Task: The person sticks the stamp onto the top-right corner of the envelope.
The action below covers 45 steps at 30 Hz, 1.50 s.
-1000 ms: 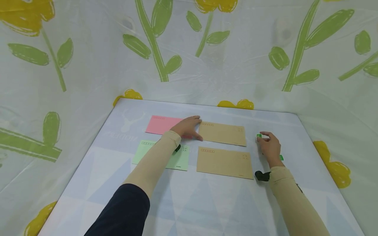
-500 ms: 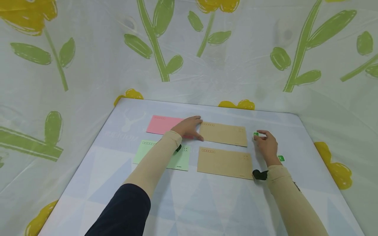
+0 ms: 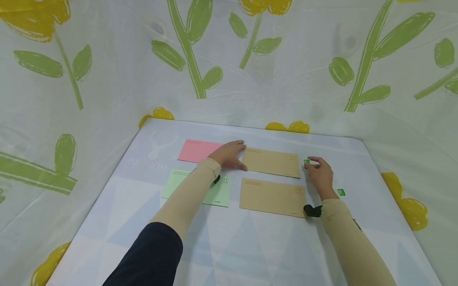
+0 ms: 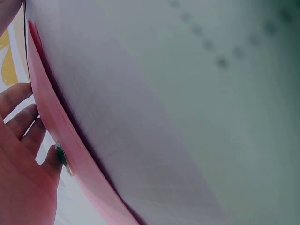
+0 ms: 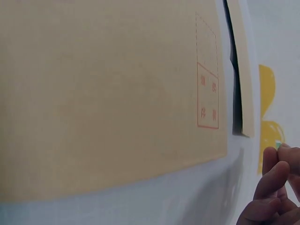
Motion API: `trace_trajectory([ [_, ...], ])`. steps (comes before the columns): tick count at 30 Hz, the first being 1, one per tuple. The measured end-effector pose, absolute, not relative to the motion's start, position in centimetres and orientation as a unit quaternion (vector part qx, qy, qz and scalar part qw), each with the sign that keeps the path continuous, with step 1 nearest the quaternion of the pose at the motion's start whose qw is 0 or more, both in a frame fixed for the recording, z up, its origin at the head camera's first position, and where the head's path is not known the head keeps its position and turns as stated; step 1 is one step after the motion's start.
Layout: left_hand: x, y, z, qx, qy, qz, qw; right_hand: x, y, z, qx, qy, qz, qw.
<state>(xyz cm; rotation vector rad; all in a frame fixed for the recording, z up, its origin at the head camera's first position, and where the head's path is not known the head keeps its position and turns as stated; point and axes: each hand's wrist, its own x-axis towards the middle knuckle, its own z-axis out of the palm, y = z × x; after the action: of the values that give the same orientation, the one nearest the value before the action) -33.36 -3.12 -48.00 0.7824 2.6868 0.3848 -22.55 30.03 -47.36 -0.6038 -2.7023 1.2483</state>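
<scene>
My left hand lies spread over the right end of a pink envelope, fingers extended, with fingertips and thumb right at the left edge of the back brown envelope. In the left wrist view, a small green stamp shows on the pink envelope beside the thumb. To the right of the back brown envelope, my right hand pinches a green stamp with a white border between thumb and fingers. In the right wrist view, only a sliver of that stamp shows past the fingertips.
A second brown envelope lies at the front, printed with a red stamp box. Left of it is a light green envelope, partly hidden by my left forearm. Another green stamp lies on the table, right of my right hand.
My right hand has moved left with the stamp, closer to the back brown envelope. The stamp on the table at the right has come fully into view. The left hand has stayed in place.
</scene>
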Motion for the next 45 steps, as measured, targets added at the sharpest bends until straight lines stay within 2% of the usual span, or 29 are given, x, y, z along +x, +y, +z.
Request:
trace_trajectory([
  [45, -33.5, -3.1, -48.2, 0.274, 0.941, 0.126, 0.155, -25.6, 27.1, -47.9, -0.155, -0.892, 0.423, 0.048],
])
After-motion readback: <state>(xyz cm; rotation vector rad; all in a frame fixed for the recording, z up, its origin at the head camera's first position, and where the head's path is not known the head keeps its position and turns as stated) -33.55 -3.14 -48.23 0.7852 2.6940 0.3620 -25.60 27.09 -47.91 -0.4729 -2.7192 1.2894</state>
